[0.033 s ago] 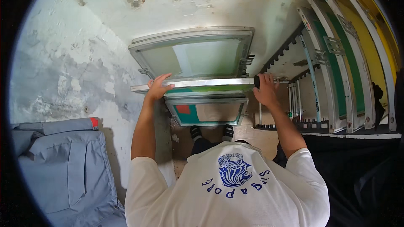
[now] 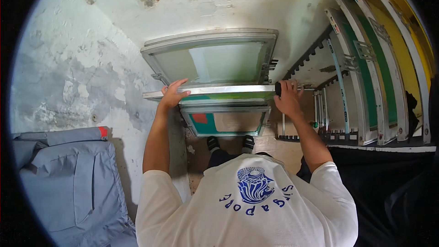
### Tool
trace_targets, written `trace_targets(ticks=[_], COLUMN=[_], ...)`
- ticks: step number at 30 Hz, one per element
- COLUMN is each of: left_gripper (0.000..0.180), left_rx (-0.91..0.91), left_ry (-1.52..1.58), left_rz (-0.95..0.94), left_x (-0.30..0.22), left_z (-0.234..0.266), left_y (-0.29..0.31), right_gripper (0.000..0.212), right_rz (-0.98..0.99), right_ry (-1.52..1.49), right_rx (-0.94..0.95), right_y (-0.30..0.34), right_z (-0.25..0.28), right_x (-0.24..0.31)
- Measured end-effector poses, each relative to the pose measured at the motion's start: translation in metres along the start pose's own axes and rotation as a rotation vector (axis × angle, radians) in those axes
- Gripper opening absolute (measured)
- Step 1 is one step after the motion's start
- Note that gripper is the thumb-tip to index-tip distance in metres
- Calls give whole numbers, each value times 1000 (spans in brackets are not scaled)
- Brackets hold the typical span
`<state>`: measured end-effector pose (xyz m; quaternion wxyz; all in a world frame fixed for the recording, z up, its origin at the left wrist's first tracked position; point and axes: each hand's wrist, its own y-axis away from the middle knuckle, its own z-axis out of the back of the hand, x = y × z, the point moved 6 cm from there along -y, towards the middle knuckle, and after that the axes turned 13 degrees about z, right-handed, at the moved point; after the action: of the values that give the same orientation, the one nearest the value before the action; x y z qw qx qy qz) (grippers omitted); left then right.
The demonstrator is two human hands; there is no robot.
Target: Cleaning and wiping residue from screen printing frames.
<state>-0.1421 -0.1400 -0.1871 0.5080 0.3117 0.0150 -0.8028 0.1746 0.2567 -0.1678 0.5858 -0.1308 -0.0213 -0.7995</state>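
A silver-edged screen-printing frame (image 2: pixel 228 90) with a green mesh spans the space in front of me, its bright metal bar uppermost. At the bar's left end, my left hand (image 2: pixel 171 97) grips it with the thumb and index finger stretched along the metal. My right hand (image 2: pixel 289 99) closes round its right end, beside a small black piece (image 2: pixel 278 88); the undersides of the fingers are hidden. Behind it, pale-meshed frames (image 2: pixel 219 61) lean against the wall. Closer to my feet stands another frame (image 2: pixel 238 122) with teal, red and brown areas.
On the right, a rack with black toothed rails (image 2: pixel 315 48) holds several upright screen frames (image 2: pixel 366 71) with green and yellow mesh. Grey clothing (image 2: pixel 68 183) hangs along the peeling left wall (image 2: pixel 82 77). Black cloth (image 2: pixel 384 187) covers the lower right.
Both hands keep the same hold on the frame. The whole view has shifted by only a few pixels.
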Motion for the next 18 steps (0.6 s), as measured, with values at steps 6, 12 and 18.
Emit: trace_targets(ticks=[6, 12, 18], left_gripper=[61, 48, 56], left_rx=[56, 79, 68], left_ry=[57, 96, 214], left_rz=[-47, -58, -104], left_x=[-30, -46, -72], left_z=[-6, -25, -49], left_y=[3, 8, 18], right_gripper=[65, 75, 93], right_rz=[74, 242, 373], right_ry=[47, 51, -116], right_rx=[22, 150, 181], right_y=[-23, -54, -82], right_z=[-17, -38, -67], right_x=[54, 156, 246])
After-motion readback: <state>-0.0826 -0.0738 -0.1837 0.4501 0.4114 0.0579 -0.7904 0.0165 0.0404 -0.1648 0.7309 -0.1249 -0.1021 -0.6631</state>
